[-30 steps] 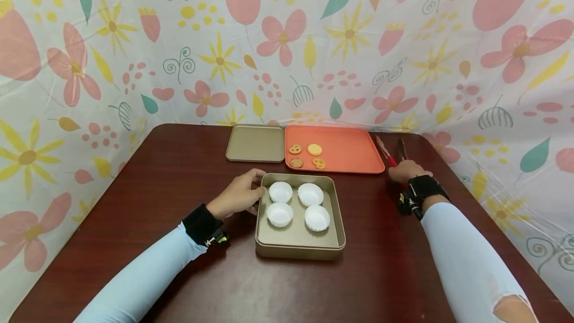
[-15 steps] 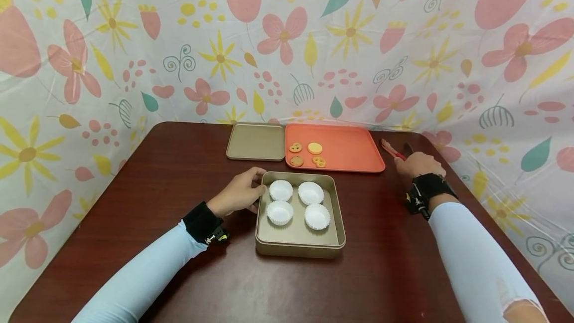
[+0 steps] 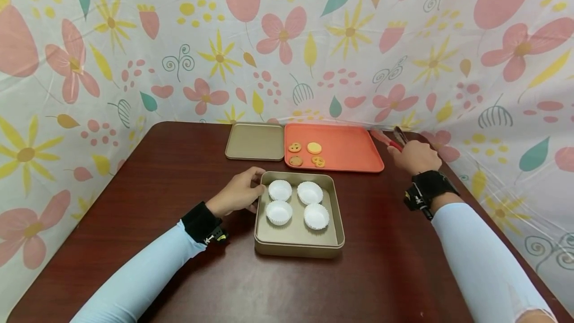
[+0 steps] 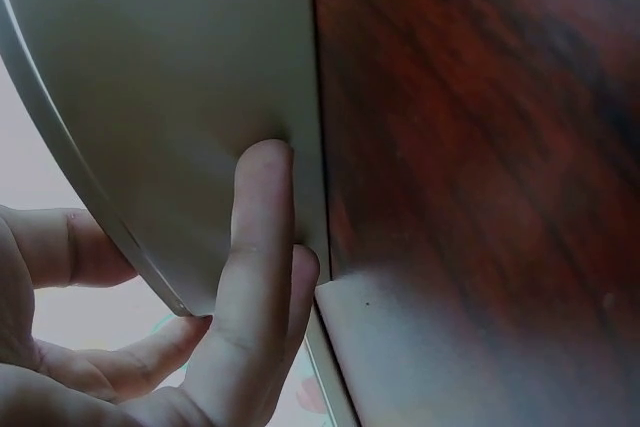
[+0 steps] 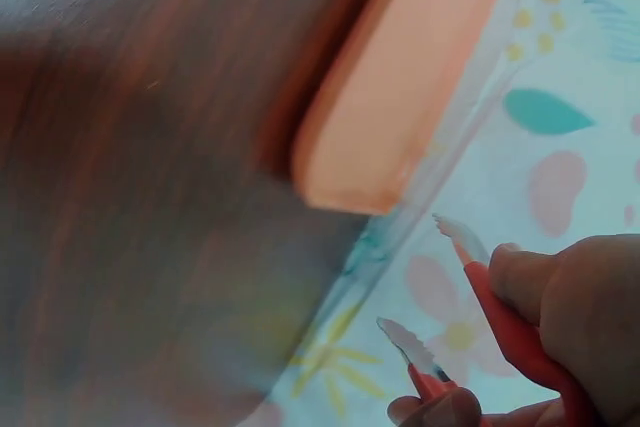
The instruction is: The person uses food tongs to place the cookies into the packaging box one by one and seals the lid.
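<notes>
My left hand (image 3: 239,191) holds the left wall of a square gold tin (image 3: 300,251), thumb at the rim. Against its outer side the fingers (image 4: 262,207) press in the left wrist view. Inside the tin sit several white fluted paper cups (image 3: 280,191). At the far right, my right hand (image 3: 417,157) grips red-handled tongs (image 5: 515,332), whose serrated metal tips stand apart with nothing between them. They appear raised above the table beside the orange tray (image 3: 352,146). On that tray's left part lie a yellow round cookie (image 3: 314,148), a pretzel-shaped cookie (image 3: 318,162) and brown cookies (image 3: 295,161).
A flat gold tray (image 3: 255,142) adjoins the orange tray's left edge at the back. Behind the dark wooden table (image 3: 179,178) hangs a flowered curtain (image 3: 287,54), close to the tongs and the trays' far edges.
My right hand has shifted right and slightly back with the tongs, whose tips turned away and now spread up towards the curtain. The left hand and the tin have stayed put.
</notes>
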The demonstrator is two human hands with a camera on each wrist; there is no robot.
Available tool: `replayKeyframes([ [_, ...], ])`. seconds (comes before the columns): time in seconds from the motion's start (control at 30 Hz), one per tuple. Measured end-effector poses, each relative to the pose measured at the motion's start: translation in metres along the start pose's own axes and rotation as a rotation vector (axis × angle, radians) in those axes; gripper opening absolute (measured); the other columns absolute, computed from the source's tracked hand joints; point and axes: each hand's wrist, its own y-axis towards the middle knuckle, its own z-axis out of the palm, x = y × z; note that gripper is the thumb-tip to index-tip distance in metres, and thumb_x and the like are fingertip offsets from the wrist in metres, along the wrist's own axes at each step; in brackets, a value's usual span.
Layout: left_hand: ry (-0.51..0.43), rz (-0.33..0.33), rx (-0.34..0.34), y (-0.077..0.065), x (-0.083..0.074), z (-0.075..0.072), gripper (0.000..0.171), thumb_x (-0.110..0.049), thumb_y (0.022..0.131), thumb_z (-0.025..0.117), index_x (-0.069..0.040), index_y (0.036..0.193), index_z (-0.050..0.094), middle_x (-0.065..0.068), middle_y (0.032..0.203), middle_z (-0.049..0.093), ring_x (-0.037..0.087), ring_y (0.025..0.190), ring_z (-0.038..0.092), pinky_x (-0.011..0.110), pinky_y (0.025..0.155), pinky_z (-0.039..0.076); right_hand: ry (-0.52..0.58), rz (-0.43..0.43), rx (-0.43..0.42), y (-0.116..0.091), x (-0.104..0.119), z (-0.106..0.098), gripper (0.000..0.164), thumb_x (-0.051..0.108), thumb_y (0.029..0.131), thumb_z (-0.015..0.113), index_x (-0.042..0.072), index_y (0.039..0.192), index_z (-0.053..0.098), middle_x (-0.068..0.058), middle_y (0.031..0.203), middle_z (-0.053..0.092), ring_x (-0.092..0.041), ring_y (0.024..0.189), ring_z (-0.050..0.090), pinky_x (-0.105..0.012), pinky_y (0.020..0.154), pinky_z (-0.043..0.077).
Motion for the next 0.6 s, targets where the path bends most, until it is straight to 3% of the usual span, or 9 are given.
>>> replayKeyframes([
  [0.13, -0.003, 0.003, 0.005, 0.0, 0.0, 0.0, 0.048, -0.01, 0.104, 0.053, -0.002, 0.149, 0.041, 0.023, 0.134, 0.053, 0.035, 0.101, 0.065, 0.039, 0.061, 0.065, 0.014, -0.022, -0.044, -0.004, 0.014, -0.003, 0.074, 0.067, 0.099, 0.045, 0.0, 0.077, 0.065, -0.017, 0.067, 0.055, -0.042, 0.064, 0.061, -0.044, 0.046, 0.048],
  [0.23, -0.01, 0.008, 0.01, 0.0, 0.0, -0.001, 0.047, -0.01, 0.104, 0.053, -0.002, 0.149, 0.041, 0.024, 0.135, 0.051, 0.035, 0.099, 0.066, 0.039, 0.061, 0.065, 0.01, -0.03, -0.059, -0.007, 0.023, -0.004, 0.071, 0.065, 0.1, 0.047, 0.0, 0.076, 0.064, -0.013, 0.063, 0.051, -0.039, 0.061, 0.06, -0.042, 0.045, 0.047],
  [0.4, -0.015, 0.012, 0.015, 0.0, 0.0, -0.001, 0.047, -0.008, 0.104, 0.052, -0.002, 0.149, 0.041, 0.026, 0.135, 0.05, 0.036, 0.097, 0.066, 0.04, 0.061, 0.065, -0.007, -0.062, -0.063, -0.009, 0.032, -0.005, 0.071, 0.065, 0.099, 0.048, -0.002, 0.08, 0.063, -0.015, 0.067, 0.052, -0.04, 0.063, 0.06, -0.042, 0.045, 0.049],
  [0.6, -0.007, 0.011, 0.012, 0.0, 0.0, -0.001, 0.048, -0.009, 0.104, 0.052, -0.003, 0.15, 0.041, 0.026, 0.135, 0.051, 0.036, 0.098, 0.066, 0.04, 0.061, 0.065, -0.019, -0.108, -0.075, -0.014, 0.046, -0.003, 0.07, 0.065, 0.099, 0.05, 0.001, 0.073, 0.059, -0.016, 0.065, 0.053, -0.04, 0.06, 0.06, -0.041, 0.042, 0.048],
])
